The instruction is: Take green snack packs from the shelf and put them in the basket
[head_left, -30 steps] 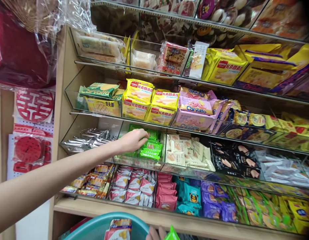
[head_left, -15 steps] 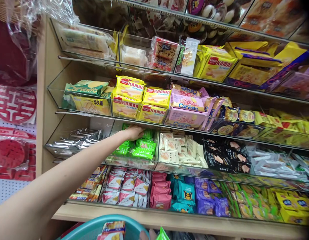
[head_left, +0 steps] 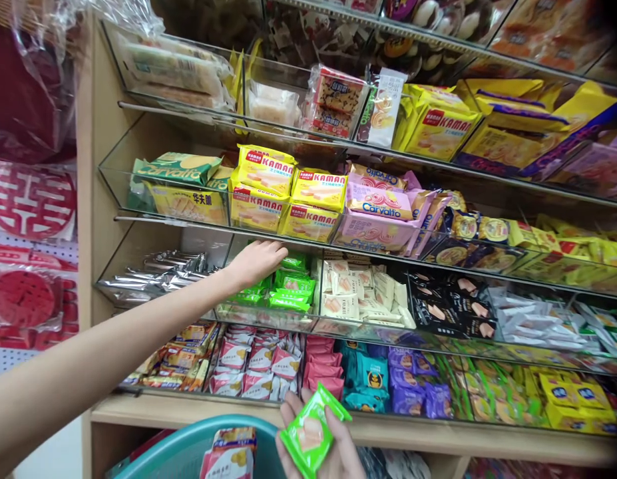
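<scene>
Green packet [head_left: 311,436] in the right hand [head_left: 346,454], left hand [head_left: 258,261] over its like

The green packet lies in the upturned right hand, thumb across its right side and half-curled fingers behind, in front of the bottom shelf's front edge [head_left: 403,431]. Just left is a teal basin [head_left: 181,449] holding a pink-and-white packet [head_left: 231,462] and a brown-and-blue one [head_left: 235,436] towards its far rim.

The left hand, palm down with fingers slightly bent, is over a clear-fronted compartment of green packets [head_left: 293,286]; whether it grips one cannot be told. Past that compartment's left wall lie silver packets [head_left: 158,274]; past its right wall, cream packets [head_left: 361,293], then black ones [head_left: 450,307].

The row below holds pink-and-white, pink, teal and purple packets [head_left: 412,382]; the row above, yellow KAMAN packs [head_left: 263,174] and lilac Carvalto packs [head_left: 381,203].
</scene>
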{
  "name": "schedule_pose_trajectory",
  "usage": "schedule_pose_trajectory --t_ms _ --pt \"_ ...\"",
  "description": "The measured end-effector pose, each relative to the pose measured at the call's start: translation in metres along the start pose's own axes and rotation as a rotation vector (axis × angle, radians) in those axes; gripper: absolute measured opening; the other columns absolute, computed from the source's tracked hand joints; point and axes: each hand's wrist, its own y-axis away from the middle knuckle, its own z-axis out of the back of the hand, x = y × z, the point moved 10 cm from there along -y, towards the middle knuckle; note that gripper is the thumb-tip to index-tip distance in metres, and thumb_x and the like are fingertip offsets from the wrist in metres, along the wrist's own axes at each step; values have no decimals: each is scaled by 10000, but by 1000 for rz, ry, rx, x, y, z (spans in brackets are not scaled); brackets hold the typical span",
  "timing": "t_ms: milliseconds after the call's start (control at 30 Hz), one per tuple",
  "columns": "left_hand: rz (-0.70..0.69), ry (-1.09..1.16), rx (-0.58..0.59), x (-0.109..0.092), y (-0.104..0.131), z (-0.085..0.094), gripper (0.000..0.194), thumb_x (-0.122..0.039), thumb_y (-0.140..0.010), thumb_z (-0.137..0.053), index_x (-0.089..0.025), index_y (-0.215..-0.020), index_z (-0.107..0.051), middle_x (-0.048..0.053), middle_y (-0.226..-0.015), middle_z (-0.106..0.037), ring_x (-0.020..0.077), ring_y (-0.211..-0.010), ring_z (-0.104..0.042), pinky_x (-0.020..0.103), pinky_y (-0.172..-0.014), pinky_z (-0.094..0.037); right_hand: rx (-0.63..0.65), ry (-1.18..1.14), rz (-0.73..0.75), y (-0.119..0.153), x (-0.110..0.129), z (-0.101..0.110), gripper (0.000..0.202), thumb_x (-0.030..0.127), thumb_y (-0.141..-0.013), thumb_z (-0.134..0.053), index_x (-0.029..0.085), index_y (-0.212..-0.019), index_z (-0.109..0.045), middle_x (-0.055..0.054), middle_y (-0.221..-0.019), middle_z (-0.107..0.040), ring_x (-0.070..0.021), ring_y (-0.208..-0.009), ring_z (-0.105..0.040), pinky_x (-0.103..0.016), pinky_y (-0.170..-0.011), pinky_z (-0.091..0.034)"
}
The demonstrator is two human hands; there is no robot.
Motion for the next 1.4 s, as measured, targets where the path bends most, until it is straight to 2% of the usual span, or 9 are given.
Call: schedule_pose_trajectory --t_ms 133,233,300,400,567,733,967,1167,1400 --pt "-98 -25 -204 -19 55 46 180 -125 -905 -414 -140 -958 -585 113 -968 -628 239 -901 -573 397 -884 -395 13 -17 23 10 1 -15 357 429 -751 -659 207 -1030 -664 -79 -1059 -717 -206 -1019 -646 -358 -832 -521" --pt "157 337 -354 -13 108 77 166 -269 -887 -510 -165 -983 -596 75 -962 -650 239 -899 -572 371 -823 -419 45 0 15 17 -5 -24 412 470 -762 -638 211 -1083 -640 -94 -1118 -692 -227 -1099 -605 -380 -879 -497" --pt "338 826 -250 -20 139 63 216 -369 -849 -575 -183 -954 -607 24 -875 -669 193 -775 -597 291 -693 -452 74 18 11 22 -12 -32 419 483 -776 -618 216 -1098 -630 -92 -1129 -688 -226 -1095 -606 -373 -861 -499" --pt "474 1478 73 -70 172 20 231 -401 -814 -621 -186 -899 -620 10 -855 -689 173 -779 -623 255 -673 -478 107 19 1 30 -23 -43 387 478 -811 -579 238 -1111 -621 -61 -1099 -703 -197 -1010 -643 -332 -787 -510" --pt "656 1809 183 -109 196 -12 300 -382 -733 -700 -167 -915 -596 12 -804 -671 156 -743 -590 241 -647 -462 110 19 -27 35 -42 -49 480 593 -805 -516 217 -1076 -641 -77 -1020 -724 -193 -957 -653 -315 -757 -502" --pt "658 1752 168 -115 196 -16 321 -395 -738 -681 -169 -936 -566 -6 -747 -625 148 -702 -546 240 -622 -430 94 62 9 29 -47 -41 491 562 -741 -631 212 -1086 -631 -76 -1009 -723 -178 -940 -648 -293 -768 -495" --pt "515 1177 104 -103 200 1 233 -361 -869 -519 -201 -1011 -613 50 -930 -582 208 -875 -552 311 -761 -429 -42 65 -12 34 -50 -39 347 400 -784 -644 228 -1084 -620 -23 -993 -708 -149 -929 -627 -276 -769 -510" --pt "457 975 103 -97 205 20 319 -355 -856 -553 -206 -1138 -568 73 -1027 -584 239 -982 -552 356 -833 -440 66 42 -47 39 -53 -70 205 367 -846 -574 183 -898 -649 18 -787 -687 -95 -748 -622 -208 -724 -509" --pt "524 843 157 -87 222 13 421 -295 -782 -628 -188 -1178 -532 96 -1103 -622 272 -1044 -564 387 -837 -460 173 17 -87 42 -73 -86 259 399 -857 -542 173 -936 -641 -4 -873 -691 -117 -826 -625 -272 -854 -496"
